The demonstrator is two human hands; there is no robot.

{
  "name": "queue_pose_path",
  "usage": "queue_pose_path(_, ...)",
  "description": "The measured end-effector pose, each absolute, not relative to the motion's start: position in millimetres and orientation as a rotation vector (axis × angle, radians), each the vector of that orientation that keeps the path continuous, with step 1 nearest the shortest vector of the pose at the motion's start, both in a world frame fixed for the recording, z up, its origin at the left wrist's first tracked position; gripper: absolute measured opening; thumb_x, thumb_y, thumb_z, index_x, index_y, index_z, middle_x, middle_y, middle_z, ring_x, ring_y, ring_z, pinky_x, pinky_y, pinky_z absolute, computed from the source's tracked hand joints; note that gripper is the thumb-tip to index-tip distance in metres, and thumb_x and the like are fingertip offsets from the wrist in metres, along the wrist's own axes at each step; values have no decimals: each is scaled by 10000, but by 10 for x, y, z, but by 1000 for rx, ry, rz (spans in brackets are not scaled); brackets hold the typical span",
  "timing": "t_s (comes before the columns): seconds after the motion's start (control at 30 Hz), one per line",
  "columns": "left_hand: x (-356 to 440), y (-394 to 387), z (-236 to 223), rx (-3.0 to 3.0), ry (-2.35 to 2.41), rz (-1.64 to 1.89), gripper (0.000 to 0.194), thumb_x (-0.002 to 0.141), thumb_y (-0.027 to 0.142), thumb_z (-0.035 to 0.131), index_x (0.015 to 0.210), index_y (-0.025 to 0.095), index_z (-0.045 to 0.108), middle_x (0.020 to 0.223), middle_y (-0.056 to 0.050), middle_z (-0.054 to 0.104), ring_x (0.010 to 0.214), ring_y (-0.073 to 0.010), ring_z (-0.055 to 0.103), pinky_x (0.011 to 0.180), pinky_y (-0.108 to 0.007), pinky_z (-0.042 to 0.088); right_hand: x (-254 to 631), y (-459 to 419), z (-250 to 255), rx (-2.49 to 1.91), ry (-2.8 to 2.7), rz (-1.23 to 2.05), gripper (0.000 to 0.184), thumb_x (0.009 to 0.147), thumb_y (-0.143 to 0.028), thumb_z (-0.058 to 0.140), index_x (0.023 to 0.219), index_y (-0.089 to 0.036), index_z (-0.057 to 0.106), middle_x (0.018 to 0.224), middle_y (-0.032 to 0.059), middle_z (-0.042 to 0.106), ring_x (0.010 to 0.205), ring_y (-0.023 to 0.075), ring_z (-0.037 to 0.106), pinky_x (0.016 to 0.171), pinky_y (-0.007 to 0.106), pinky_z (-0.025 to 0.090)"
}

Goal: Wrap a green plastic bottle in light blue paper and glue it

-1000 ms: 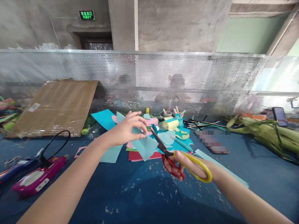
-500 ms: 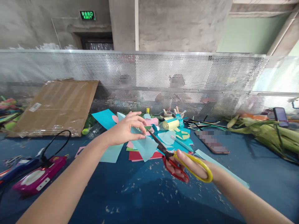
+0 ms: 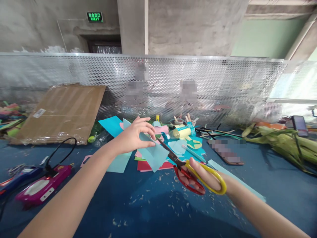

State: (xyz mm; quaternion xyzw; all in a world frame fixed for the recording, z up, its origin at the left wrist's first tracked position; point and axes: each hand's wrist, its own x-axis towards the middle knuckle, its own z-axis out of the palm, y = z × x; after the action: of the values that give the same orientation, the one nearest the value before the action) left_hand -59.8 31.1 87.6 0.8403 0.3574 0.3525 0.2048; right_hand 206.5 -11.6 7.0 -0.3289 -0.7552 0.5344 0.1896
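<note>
My left hand point(image 3: 135, 135) pinches a light blue sheet of paper point(image 3: 156, 157) between thumb and fingers, above the table. My right hand point(image 3: 198, 173) is closed around the handles of a pair of scissors point(image 3: 176, 160), one loop yellow and one red. The dark blades point up and left, with their tips at the paper's edge close to my left fingertips. Beneath and behind lie a red sheet point(image 3: 146, 166), more blue sheets and a pale blue cut-out point(image 3: 177, 146). A plastic bottle wrapped in yellow paper point(image 3: 182, 133) lies just beyond.
A flat cardboard piece point(image 3: 61, 114) leans at the back left. A magenta power strip point(image 3: 44, 186) with a black cable sits at the left. On the right are a phone point(image 3: 226, 152), a light blue strip point(image 3: 237, 180) and corn husks point(image 3: 284, 138). A perforated metal screen point(image 3: 158, 72) runs behind.
The scissors' red loop has swung slightly away from the yellow one in my right hand. The left hand still holds the paper in nearly the same place.
</note>
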Motion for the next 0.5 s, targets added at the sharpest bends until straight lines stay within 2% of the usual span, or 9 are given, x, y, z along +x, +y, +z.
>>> queue_pose_path(0.1,-611,313,900,2373,1101,1111,269,534,262,896,738,261,721,943,-35,689,1352,-362,362,1160,-550,-87,2070,-103,56,-944,-2097,1520,781,774,-877,119,671,-191,476,511,-44,411,376,75,390,397,219,354)
queue_pose_path(0.17,-671,328,925,2400,1199,1187,439,469,262,927,857,250,721,1012,-49,669,1341,-378,366,1160,-549,-88,2077,-101,62,-941,-2085,1537,778,765,-886,140,672,-190,474,526,-49,403,372,66,388,388,208,343)
queue_pose_path(0.3,-922,388,960,2320,1434,1254,828,439,295,937,1207,288,625,1338,-76,533,1367,-401,300,1160,-571,91,2113,-106,118,-934,-2099,1568,773,758,-891,140,661,-194,461,515,-57,396,365,59,381,379,197,315)
queue_pose_path(0.37,-1071,426,941,2173,1516,1276,909,448,286,934,1281,329,573,1386,-70,507,1367,-389,319,1138,-548,204,2137,-109,158,-963,-2127,1565,764,769,-882,139,649,-196,455,506,-61,393,362,61,380,381,200,320)
queue_pose_path(0.43,-1200,468,886,1972,1494,1269,934,486,251,920,1328,347,527,1254,-75,615,1256,-352,482,1055,-489,368,2161,-111,193,-1003,-2154,1559,734,800,-853,152,644,-200,450,500,-63,392,362,69,376,388,212,330)
queue_pose_path(0.5,-1291,515,800,1789,1381,1206,925,550,227,896,1370,328,480,1010,-61,713,1017,-291,642,890,-393,502,2184,-112,216,-1031,-2175,1551,718,810,-840,163,639,-203,446,496,-62,394,362,74,372,390,219,330)
